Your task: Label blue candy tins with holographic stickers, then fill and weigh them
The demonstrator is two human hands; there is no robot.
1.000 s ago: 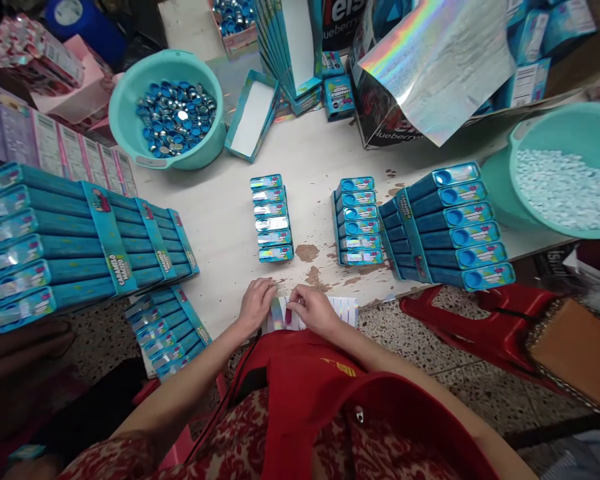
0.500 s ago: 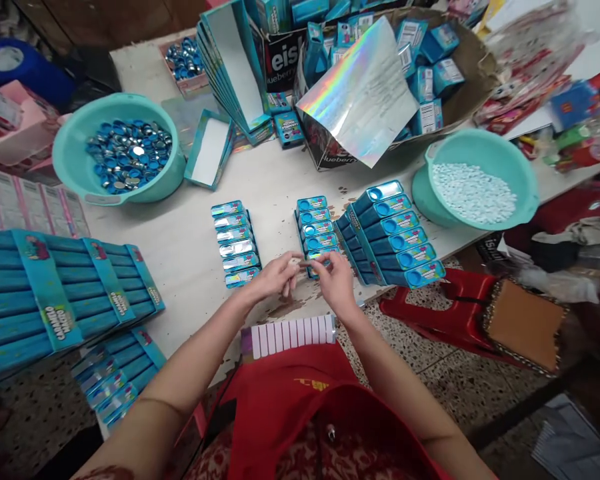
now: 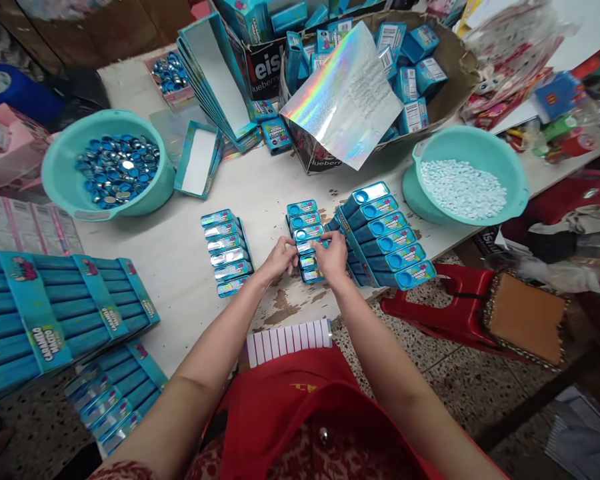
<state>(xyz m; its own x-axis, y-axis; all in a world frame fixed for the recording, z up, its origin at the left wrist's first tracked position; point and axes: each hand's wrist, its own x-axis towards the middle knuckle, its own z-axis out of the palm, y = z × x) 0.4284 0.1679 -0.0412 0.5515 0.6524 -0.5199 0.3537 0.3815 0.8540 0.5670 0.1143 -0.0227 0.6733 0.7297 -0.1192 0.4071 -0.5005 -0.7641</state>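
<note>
The middle row of blue containers (image 3: 307,233) is standing on the white table (image 3: 265,183), btwn the L row (image 3: 229,257) and the taller R stack (image 3: 387,233). L hand (image 3: 281,257) is bending in at the middle row's L edge, fingers curled & close tog., tips at or v. near one container's top. R hand (image 3: 334,255) is coming over the R edge, thumb & index a narrow gap apart, tips touching the same part of the row. Can't tell whether either hand is holding anything small, e.g. a label; fingers are hiding part of the near containers' tops.

Nearer the body, a strip sheet (image 3: 287,343) w/ pale bands is lying by the red apron (image 3: 280,380), its L end hard to make out. Farther out, the L bowl (image 3: 163,190) is holding blue & silver caps, the R bowl (image 3: 414,193) small white pieces. Behind, a shiny sheet (image 3: 343,93) is covering part of an open carton (image 3: 313,160) & the blue packs inside. Far L, a big banded stack (image 3: 80,320) is running out of frame.
</note>
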